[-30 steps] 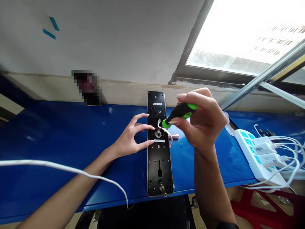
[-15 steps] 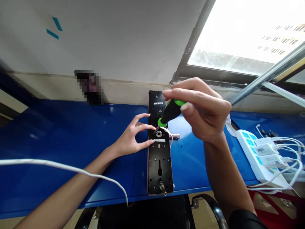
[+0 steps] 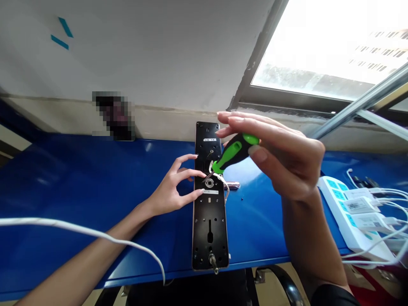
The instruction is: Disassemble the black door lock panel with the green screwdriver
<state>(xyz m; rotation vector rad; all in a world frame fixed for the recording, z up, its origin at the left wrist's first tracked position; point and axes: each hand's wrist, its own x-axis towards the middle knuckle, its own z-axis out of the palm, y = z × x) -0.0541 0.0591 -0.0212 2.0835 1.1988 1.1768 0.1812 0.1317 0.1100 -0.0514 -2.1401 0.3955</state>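
Electronic door-lock back plate (image 3: 209,225) lies flat on a blue table (image 3: 95,178), its black face up and its long axis running away from the person, from near the table's front edge toward the wall (image 3: 153,63). A threaded spindle (image 3: 213,261) sticks out of the end closest to the person, and a white wire loop (image 3: 223,182) sits beside a round metal fitting (image 3: 209,182) around the plate's middle. The left hand (image 3: 174,187) is the nearer of the two, lying on the plate's left side with its fingers spread and curved. Its fingertips (image 3: 200,174) reach the plate's left edge level with the fitting, and it grasps nothing. The right hand (image 3: 280,157) is raised to the right of the plate and above it, closed on a green-and-black screwdriver (image 3: 234,155), with the handle pinched between thumb and fingers. The screwdriver slants down and to the left, across the plate's long axis, and its thin shaft ends close to the fitting, though whether the tip touches metal cannot be told from this view. Further right, a white power strip (image 3: 344,216) sits on the table with several plugs in it, and a white cable (image 3: 79,227) crosses the left forearm (image 3: 108,242).
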